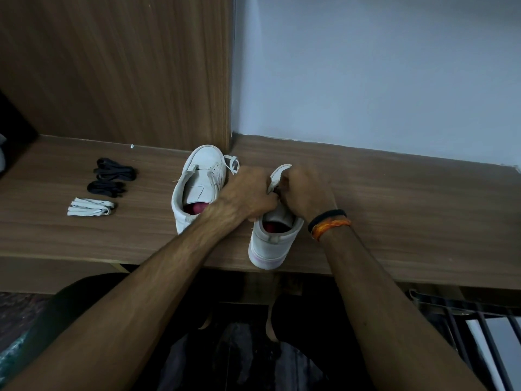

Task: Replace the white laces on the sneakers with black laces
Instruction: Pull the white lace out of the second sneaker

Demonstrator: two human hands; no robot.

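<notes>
Two white sneakers on wooden desk, toes pointing away toward back wall. Left sneaker (197,184) near wood panel corner, white lace (231,162) loose at its toe end, red insole visible inside. Right sneaker (270,235) closer, heel overhanging the desk front edge (366,273), pink stripe on sole, red insole, lacing area hidden under hands. Two black lace bundles (114,176) and one folded white lace bundle (90,207) lying left of the shoes, well apart from them, each separate.

Left hand (248,193) curled over right sneaker's throat, fingers pinching something at the tongue; lace itself not visible. Right hand (306,193) curled on the other side, gripping the tongue or upper; exact contact hidden. Black band and orange thread on right wrist (329,222).

Open desk surface to right of shoes and in front of bundles. Vertical wood panel (127,66) close behind left sneaker. Small metal bit (131,146) by back edge.
</notes>
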